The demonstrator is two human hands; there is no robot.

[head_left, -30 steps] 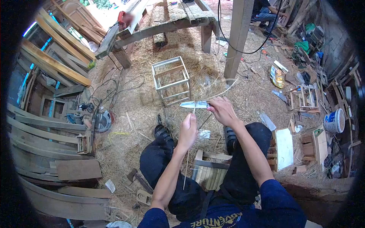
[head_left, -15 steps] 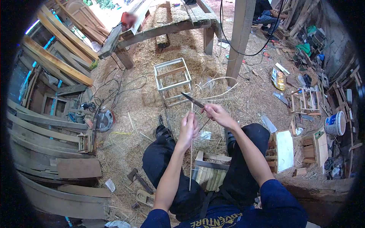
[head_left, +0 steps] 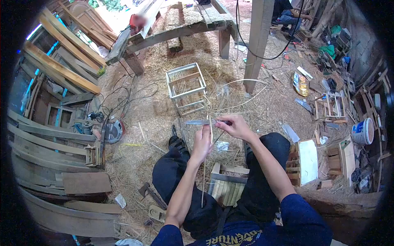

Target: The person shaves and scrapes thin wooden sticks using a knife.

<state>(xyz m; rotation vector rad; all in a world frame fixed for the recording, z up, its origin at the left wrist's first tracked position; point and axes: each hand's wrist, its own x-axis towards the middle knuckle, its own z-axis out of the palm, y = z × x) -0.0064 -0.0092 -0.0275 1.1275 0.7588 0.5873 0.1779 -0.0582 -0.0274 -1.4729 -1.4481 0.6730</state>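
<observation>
Left edge of frame: long planks (head_left: 57, 143) stacked in rows. Left of centre, a circular saw (head_left: 114, 132) on the floor (head_left: 135, 110); lower down, a hatchet (head_left: 152, 194) beside the left leg. Upper centre: pale wooden frame (head_left: 189, 77) on the shavings. Centre: left hand (head_left: 202, 142) closed round a thin strip (head_left: 204, 176), thumb uppermost. Strip's long axis near vertical in frame, lower end over the dark trousers, upper part running past the blade toward the wooden frame. Knife (head_left: 199, 122) lies crosswise to the strip, long axis near horizontal, tip pointing left, blade meeting the strip just above the left hand. Right hand (head_left: 238, 127), right of centre, fingers wrapped round the knife handle. Lower centre, between the knees, a slatted wooden piece (head_left: 229, 179). Right: white bucket (head_left: 361, 132), tilted.
</observation>
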